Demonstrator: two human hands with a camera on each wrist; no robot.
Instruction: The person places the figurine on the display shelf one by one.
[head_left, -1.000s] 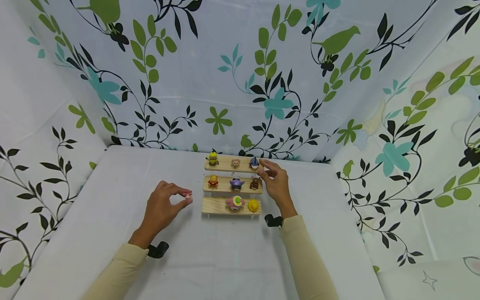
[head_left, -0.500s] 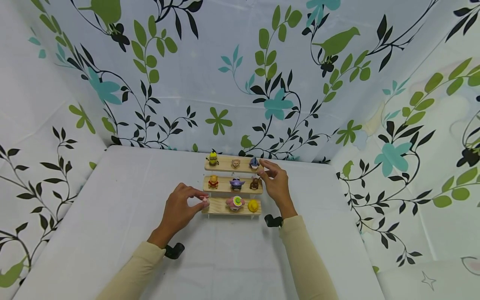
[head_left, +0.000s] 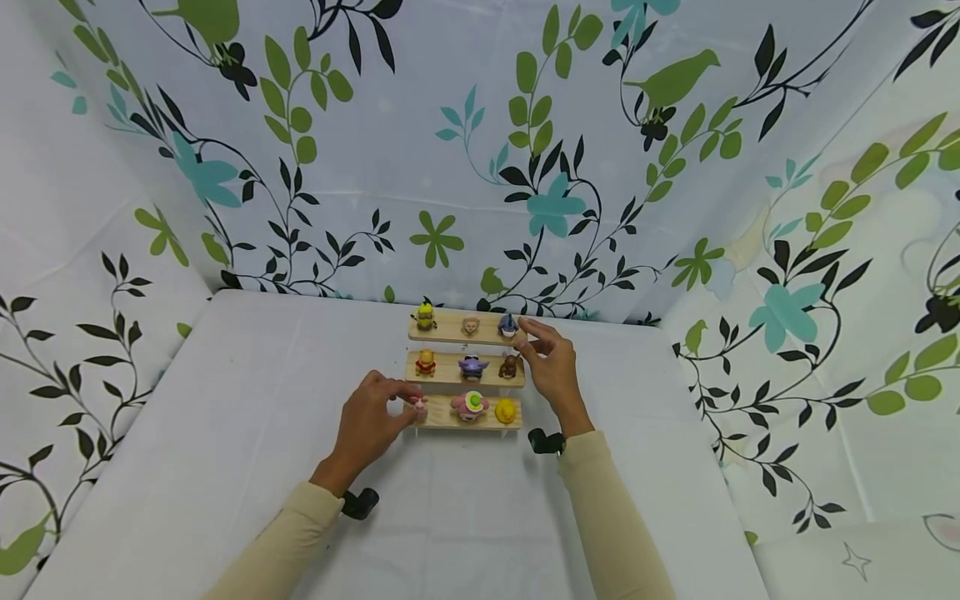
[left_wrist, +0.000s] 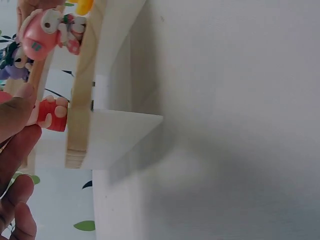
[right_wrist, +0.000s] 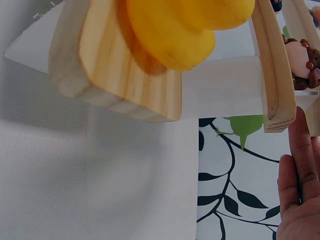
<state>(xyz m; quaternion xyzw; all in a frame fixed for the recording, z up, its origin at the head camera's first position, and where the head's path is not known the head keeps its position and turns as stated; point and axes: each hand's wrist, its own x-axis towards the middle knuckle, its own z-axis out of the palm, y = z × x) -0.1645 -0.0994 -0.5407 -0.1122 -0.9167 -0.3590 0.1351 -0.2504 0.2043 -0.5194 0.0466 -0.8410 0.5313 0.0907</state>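
My left hand (head_left: 369, 423) pinches a small pink-and-red figurine (head_left: 421, 407) between thumb and finger, at the left end of the bottom tier of a wooden three-tier display stand (head_left: 447, 413). In the left wrist view the figurine's red base (left_wrist: 53, 114) meets the board. My right hand (head_left: 552, 365) holds the right end of the top tier with thumb and forefinger, beside a blue figurine (head_left: 507, 326); its other fingers (right_wrist: 301, 145) look straight in the right wrist view. Along the bottom tier sit a larger pink figurine (head_left: 471, 406) and a yellow one (head_left: 506, 411).
The middle tier bears a red-and-yellow figurine (head_left: 425, 362), a purple one (head_left: 472, 367) and a brown one (head_left: 508, 365). On the top tier are a yellow-green figurine (head_left: 425, 316) and a tan one (head_left: 470, 326). A leaf-patterned cloth (head_left: 337, 167) hangs behind the white table (head_left: 247, 400).
My left hand has moved right, bringing the small pink-and-red figurine from beside the stand onto the left end of its bottom tier. The right hand has stayed in place.
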